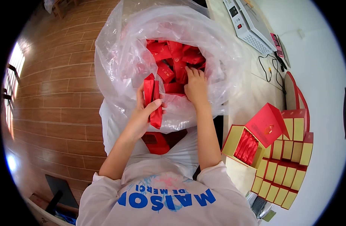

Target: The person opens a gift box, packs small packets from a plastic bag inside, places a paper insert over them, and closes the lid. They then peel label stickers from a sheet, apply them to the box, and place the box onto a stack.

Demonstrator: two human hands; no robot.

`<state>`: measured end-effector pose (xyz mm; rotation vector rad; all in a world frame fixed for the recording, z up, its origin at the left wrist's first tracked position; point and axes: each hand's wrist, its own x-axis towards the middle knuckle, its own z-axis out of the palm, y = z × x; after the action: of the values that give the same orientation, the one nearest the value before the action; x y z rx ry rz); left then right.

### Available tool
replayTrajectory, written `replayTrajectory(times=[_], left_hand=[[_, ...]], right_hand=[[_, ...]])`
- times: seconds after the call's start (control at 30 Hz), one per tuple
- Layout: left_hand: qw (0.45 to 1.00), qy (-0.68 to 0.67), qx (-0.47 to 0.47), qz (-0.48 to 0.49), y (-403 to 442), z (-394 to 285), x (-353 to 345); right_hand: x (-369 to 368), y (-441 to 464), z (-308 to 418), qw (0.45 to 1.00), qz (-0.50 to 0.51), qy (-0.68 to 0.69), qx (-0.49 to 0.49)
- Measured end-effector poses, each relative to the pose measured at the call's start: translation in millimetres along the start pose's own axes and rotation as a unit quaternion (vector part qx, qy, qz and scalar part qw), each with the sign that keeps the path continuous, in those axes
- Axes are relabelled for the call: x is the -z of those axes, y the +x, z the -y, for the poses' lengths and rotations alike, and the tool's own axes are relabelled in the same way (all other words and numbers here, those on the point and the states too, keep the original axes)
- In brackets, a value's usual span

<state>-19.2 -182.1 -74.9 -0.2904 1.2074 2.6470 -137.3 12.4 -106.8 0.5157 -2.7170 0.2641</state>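
Note:
My left hand [146, 109] is closed around a few slim red foil packets [153, 98], held upright beside the opening of a large clear plastic bag [112, 71]. Inside the bag lies a heap of similar red packets [174, 52], some with small gold print. My right hand [197, 86] reaches into the bag, its thumb and fingers apart and resting on the packets; the fingertips are partly hidden among them. To the right, an open red and cream box [232, 141] holds a row of red packets [247, 147], its lid tilted back.
Several stacked red and cream boxes [280, 175] stand behind the open box on the table [237, 177]. A white machine [252, 26] sits at the far right, with black cables [269, 69] near it. A red container [156, 143] shows between my legs.

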Motion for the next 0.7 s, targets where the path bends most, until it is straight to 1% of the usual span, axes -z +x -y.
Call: replayTrajectory(times=[0.07,0.1,0.13,0.2,0.27,0.3,0.33,0.37,0.4,0.43,0.47,0.5,0.53,0.57,0.6,0.63,0.67,0.7], left_hand=[[1.000,0.003,0.002,-0.003,-3,-2,-4],[1.000,-0.010,0.019,0.004,-3,-1,-3],[0.999,-0.023,0.036,0.011,-3,0,-1],[0.999,-0.034,0.033,0.016,-2,2,2],[0.998,-0.046,0.030,0.022,-1,2,4],[0.999,-0.044,0.019,0.025,-1,2,4],[0.999,-0.042,0.008,0.026,-2,2,5],[0.999,-0.042,0.008,0.024,-2,3,5],[0.999,-0.047,-0.001,0.000,-1,5,5],[0.998,-0.051,-0.011,-0.022,0,7,4],[0.999,-0.050,-0.008,-0.020,0,6,0],[0.998,-0.061,-0.013,-0.019,0,3,-5],[0.997,-0.073,-0.018,-0.018,1,2,-8],[0.997,-0.073,-0.017,-0.016,4,4,-9],[0.993,-0.120,0.004,0.015,8,9,-8],[0.985,-0.166,0.025,0.044,9,11,-8],[0.985,-0.166,0.025,0.044,9,12,-13],[0.993,-0.113,-0.011,0.016,9,13,-22]], right_hand=[[3,3,4,0.995,0.087,-0.050,-0.008],[3,6,4,0.995,0.088,-0.050,-0.008],[3,9,2,0.995,0.081,-0.055,-0.015],[5,8,3,0.995,0.074,-0.059,-0.025],[11,3,5,1.000,-0.009,-0.011,0.019],[16,1,7,1.000,-0.009,-0.011,0.019],[21,0,9,0.994,-0.039,0.095,0.021],[27,-3,12,0.977,-0.069,0.201,0.021],[39,-5,18,0.977,-0.067,0.202,0.020],[54,-6,25,0.895,-0.019,0.435,-0.101],[66,-10,30,0.742,0.028,0.634,-0.215],[71,-14,30,0.727,0.046,0.644,-0.234],[69,-19,31,0.728,0.043,0.643,-0.235],[62,-25,35,0.644,0.056,0.727,-0.233],[57,-29,41,0.550,0.069,0.801,-0.227],[63,-31,55,0.533,0.073,0.803,-0.256],[56,-35,65,0.555,0.062,0.780,-0.283],[48,-38,71,0.695,0.042,0.670,-0.257]])
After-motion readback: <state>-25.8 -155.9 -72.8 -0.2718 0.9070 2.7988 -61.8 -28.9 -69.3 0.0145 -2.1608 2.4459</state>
